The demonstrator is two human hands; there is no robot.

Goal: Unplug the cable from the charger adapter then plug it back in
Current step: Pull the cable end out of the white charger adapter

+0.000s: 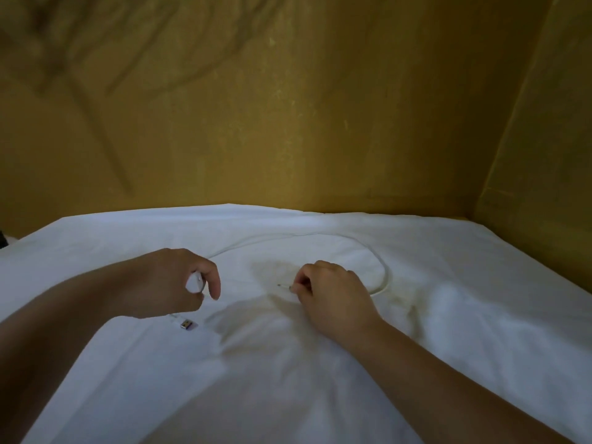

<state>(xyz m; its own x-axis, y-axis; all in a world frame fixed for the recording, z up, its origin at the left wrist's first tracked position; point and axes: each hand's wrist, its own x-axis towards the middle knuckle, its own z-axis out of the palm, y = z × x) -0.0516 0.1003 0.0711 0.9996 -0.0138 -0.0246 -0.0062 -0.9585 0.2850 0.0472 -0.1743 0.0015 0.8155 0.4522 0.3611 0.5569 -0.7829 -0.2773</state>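
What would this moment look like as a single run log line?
phase: cable unplugged | left hand: holding white adapter | USB plug: loose on sheet | right hand: pinching cable's small end

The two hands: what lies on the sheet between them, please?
In the head view, only bare white sheet lies between the left hand and right hand; the thin connector tip pokes into it from the right hand.

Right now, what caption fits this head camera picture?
Left hand holds a white adapter, right hand pinches the cable tip; USB plug lies unplugged on the sheet.
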